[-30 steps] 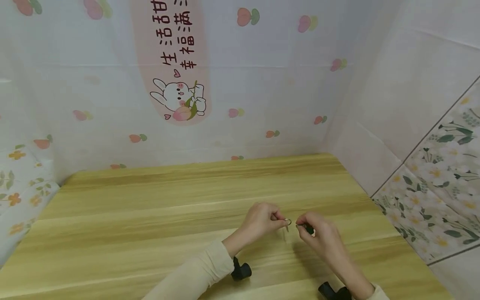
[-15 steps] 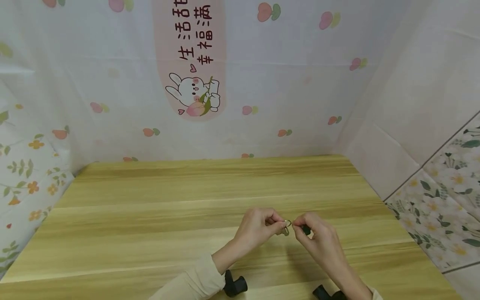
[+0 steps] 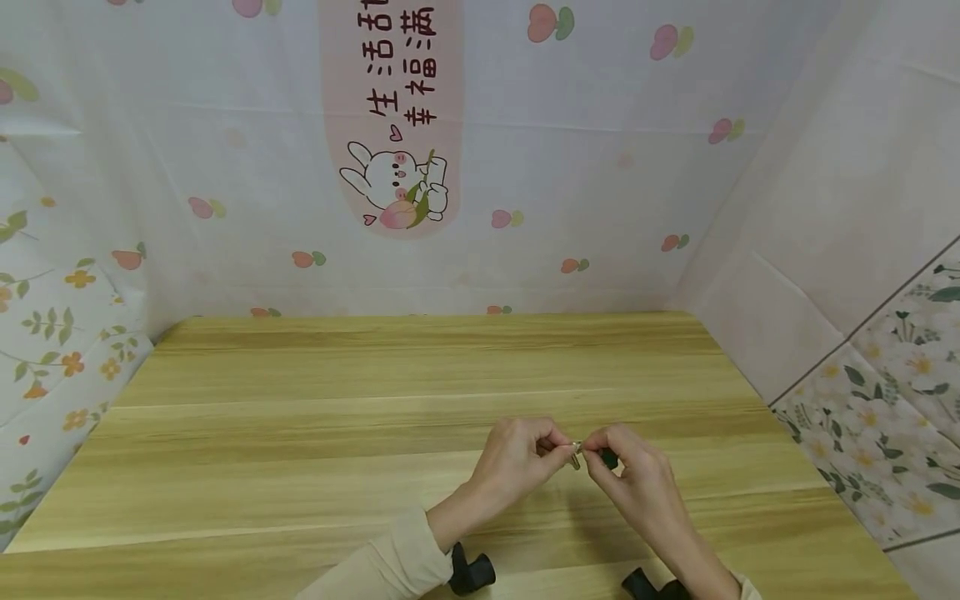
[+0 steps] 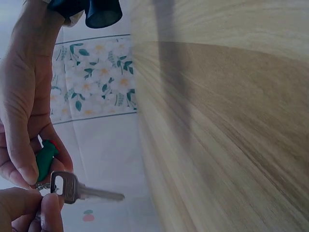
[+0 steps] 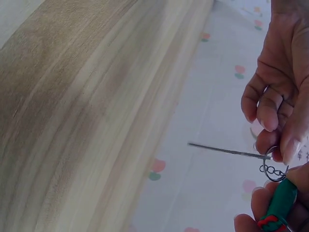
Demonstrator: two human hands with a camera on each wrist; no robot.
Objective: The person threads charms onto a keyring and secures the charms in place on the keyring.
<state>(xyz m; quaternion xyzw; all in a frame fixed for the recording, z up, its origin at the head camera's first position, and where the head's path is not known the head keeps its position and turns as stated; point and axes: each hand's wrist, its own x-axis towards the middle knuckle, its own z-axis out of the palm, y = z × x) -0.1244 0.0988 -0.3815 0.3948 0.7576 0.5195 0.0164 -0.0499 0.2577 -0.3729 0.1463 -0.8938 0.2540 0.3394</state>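
Note:
My left hand (image 3: 513, 458) pinches a metal key ring (image 5: 264, 165) between thumb and fingertips. A silver key (image 4: 71, 187) hangs from that ring, its blade pointing away from the fingers. Right beside it, my right hand (image 3: 637, 471) pinches at the ring, its fingertips almost meeting the left ones. A small green charm with red trim (image 5: 284, 199) sits against the right hand's curled fingers, and a short metal chain (image 5: 271, 169) runs from it to the ring. Both hands are held above the wooden table (image 3: 300, 467). The fingertips partly hide where chain and ring meet.
Black wrist-worn mounts show below the left wrist (image 3: 471, 573) and right wrist (image 3: 651, 585). A white printed cloth (image 3: 600, 183) hangs behind the table, and a floral-patterned cloth (image 3: 862, 433) covers the right side.
The hands have come together: a gap between the left hand's key ring and the right fingertips has closed. The key has turned under the left fingers. The head view has shifted slightly.

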